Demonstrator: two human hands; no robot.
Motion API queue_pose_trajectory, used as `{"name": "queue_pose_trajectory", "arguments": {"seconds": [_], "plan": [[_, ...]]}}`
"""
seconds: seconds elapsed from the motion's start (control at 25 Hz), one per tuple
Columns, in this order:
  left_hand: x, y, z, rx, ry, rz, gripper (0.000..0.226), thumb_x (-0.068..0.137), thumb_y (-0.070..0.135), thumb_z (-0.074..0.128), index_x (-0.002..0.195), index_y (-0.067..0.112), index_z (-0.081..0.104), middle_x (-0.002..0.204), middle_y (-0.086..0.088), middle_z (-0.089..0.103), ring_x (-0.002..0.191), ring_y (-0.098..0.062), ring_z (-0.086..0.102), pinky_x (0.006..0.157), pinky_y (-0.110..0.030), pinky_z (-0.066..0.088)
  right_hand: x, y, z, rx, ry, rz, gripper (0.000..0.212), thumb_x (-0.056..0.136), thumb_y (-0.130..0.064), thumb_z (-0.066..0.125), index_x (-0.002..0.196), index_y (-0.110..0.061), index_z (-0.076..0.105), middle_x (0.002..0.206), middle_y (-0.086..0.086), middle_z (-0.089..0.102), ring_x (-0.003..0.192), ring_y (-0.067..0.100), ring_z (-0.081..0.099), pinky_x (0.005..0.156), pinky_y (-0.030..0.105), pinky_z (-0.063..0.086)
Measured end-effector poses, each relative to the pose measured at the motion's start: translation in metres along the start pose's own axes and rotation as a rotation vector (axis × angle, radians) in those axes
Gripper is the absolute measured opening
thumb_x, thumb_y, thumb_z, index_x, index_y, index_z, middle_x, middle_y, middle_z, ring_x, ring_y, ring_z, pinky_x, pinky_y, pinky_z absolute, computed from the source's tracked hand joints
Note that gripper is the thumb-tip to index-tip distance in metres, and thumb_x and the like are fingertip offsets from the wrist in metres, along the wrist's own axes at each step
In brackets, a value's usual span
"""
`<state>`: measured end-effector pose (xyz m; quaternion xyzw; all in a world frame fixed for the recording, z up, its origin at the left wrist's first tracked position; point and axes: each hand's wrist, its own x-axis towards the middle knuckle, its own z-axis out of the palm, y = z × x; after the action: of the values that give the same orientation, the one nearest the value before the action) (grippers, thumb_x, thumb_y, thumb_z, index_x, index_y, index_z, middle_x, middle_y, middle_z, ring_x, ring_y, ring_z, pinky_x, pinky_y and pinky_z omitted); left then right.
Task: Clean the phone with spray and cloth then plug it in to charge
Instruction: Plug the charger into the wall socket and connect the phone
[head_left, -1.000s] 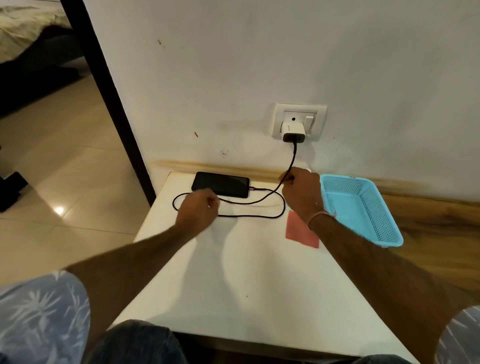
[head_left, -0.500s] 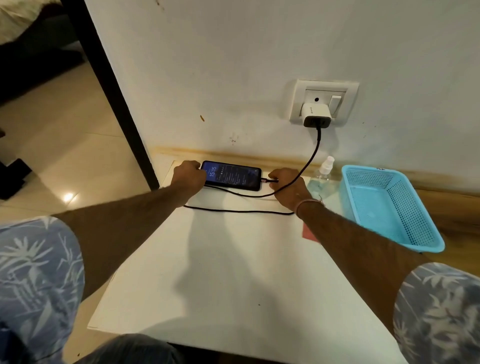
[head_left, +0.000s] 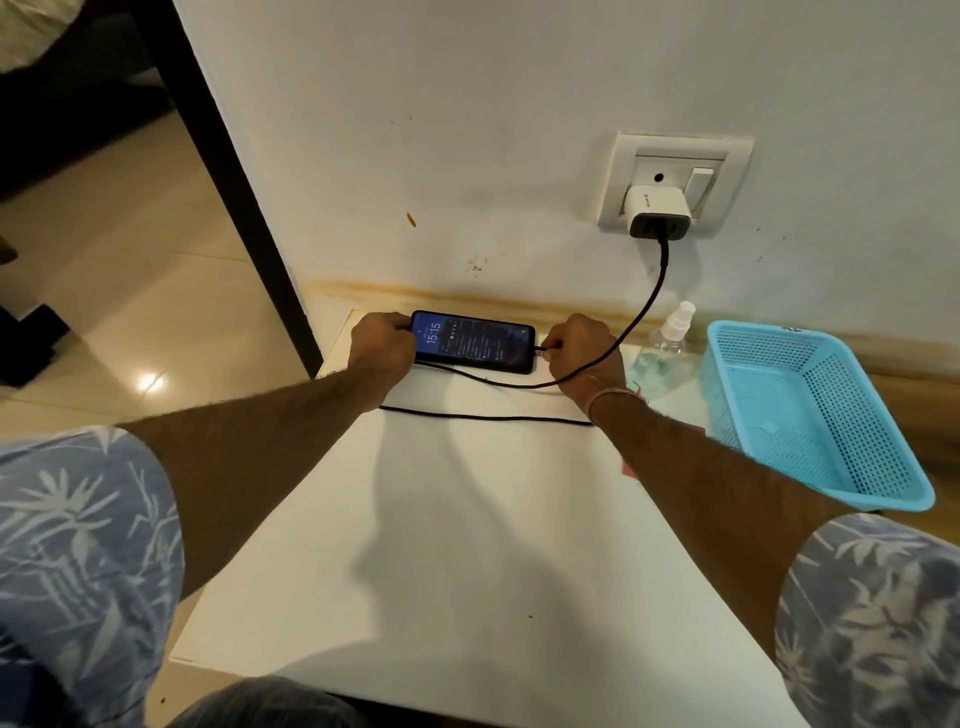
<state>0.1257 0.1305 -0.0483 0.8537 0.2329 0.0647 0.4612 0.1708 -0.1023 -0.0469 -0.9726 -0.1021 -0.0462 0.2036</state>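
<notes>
Both hands hold phone and cable

Red cloth mostly behind the right forearm; phone screen's smaller text illegible.

Lit phone flat, black cable attached

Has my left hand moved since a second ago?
Yes. The left hand went toward the wall, from the cable on the table in front of the phone to the phone's left end, which it now grips.
</notes>
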Motion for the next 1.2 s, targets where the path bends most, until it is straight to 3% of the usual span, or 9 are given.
{"name": "queue_pose_trajectory", "arguments": {"seconds": [0.24, 0.52, 0.68, 0.84, 0.92, 1.0, 1.08, 1.2], "plan": [[-0.003, 0.0, 0.003, -0.02, 0.005, -0.013, 0.038, 0.099, 0.004, 0.044, 0.127, 0.011, 0.069, 0.121, -0.012, 0.069, 0.1, -0.021, 0.059, 0.078, -0.028, 0.046, 0.001, -0.008, 0.002, -0.082, 0.032, 0.052, 0.017, 0.085, -0.009, 0.06, 0.09, -0.013, 0.076, 0.096, 0.009, 0.071, 0.094, 0.031, 0.064, 0.078, 0.036, 0.052], [-0.006, 0.001, 0.005, -0.018, 0.019, 0.0, 0.036, 0.099, 0.006, 0.047, 0.126, 0.01, 0.07, 0.117, -0.013, 0.071, 0.099, -0.022, 0.06, 0.069, -0.026, 0.045, 0.002, -0.006, 0.003, -0.01, 0.04, 0.085, 0.016, 0.083, -0.011, 0.063, 0.089, -0.017, 0.077, 0.096, 0.009, 0.072, 0.093, 0.032, 0.065, 0.078, 0.036, 0.054], [-0.008, 0.001, 0.004, -0.016, 0.011, 0.002, 0.038, 0.096, 0.003, 0.047, 0.121, 0.013, 0.073, 0.11, -0.011, 0.072, 0.087, -0.02, 0.057, 0.057, -0.024, 0.038, 0.002, -0.004, 0.004, -0.004, 0.029, 0.083, 0.015, 0.084, -0.013, 0.063, 0.09, -0.017, 0.077, 0.098, 0.008, 0.071, 0.094, 0.031, 0.064, 0.079, 0.037, 0.054], [-0.006, -0.003, -0.003, 0.086, -0.04, 0.08, 0.031, 0.094, 0.013, 0.064, 0.123, 0.015, 0.071, 0.105, -0.006, 0.072, 0.075, -0.011, 0.057, 0.056, -0.02, 0.04, 0.001, 0.001, 0.002, 0.043, -0.012, 0.067, 0.011, 0.086, -0.017, 0.068, 0.091, -0.017, 0.077, 0.098, 0.007, 0.07, 0.094, 0.03, 0.064, 0.082, 0.038, 0.054], [-0.005, -0.002, -0.006, 0.166, -0.057, 0.126, 0.034, 0.089, 0.026, 0.074, 0.12, 0.013, 0.071, 0.106, -0.005, 0.069, 0.085, -0.016, 0.061, 0.063, -0.023, 0.044, 0.001, 0.003, 0.002, 0.075, -0.027, 0.07, 0.011, 0.085, -0.019, 0.07, 0.093, -0.017, 0.077, 0.097, 0.007, 0.07, 0.093, 0.029, 0.065, 0.083, 0.039, 0.054], [-0.001, 0.001, -0.007, 0.331, -0.062, 0.138, 0.052, 0.082, 0.041, 0.08, 0.121, 0.011, 0.064, 0.123, -0.012, 0.06, 0.111, -0.029, 0.056, 0.083, -0.035, 0.048, 0.0, 0.004, 0.002, 0.103, -0.026, 0.08, 0.011, 0.085, -0.018, 0.07, 0.094, -0.018, 0.077, 0.098, 0.006, 0.071, 0.094, 0.028, 0.065, 0.084, 0.039, 0.055], [0.001, 0.006, -0.006, 0.515, -0.114, 0.169, 0.079, 0.077, 0.049, 0.081, 0.14, 0.013, 0.049, 0.141, -0.015, 0.045, 0.132, -0.035, 0.038, 0.104, -0.046, 0.037, -0.001, 0.005, 0.003, 0.13, -0.022, 0.09, 0.012, 0.085, -0.018, 0.07, 0.094, -0.018, 0.077, 0.1, 0.005, 0.071, 0.096, 0.027, 0.065, 0.086, 0.039, 0.054], [0.007, 0.015, -0.003, 0.595, -0.249, 0.254, 0.096, 0.076, 0.046, 0.083, 0.153, 0.018, 0.034, 0.153, -0.011, 0.034, 0.14, -0.034, 0.027, 0.113, -0.048, 0.027, -0.001, 0.006, 0.004, 0.136, -0.033, 0.088, 0.012, 0.084, -0.018, 0.071, 0.096, -0.018, 0.076, 0.102, 0.005, 0.07, 0.098, 0.027, 0.064, 0.088, 0.039, 0.053]]}}
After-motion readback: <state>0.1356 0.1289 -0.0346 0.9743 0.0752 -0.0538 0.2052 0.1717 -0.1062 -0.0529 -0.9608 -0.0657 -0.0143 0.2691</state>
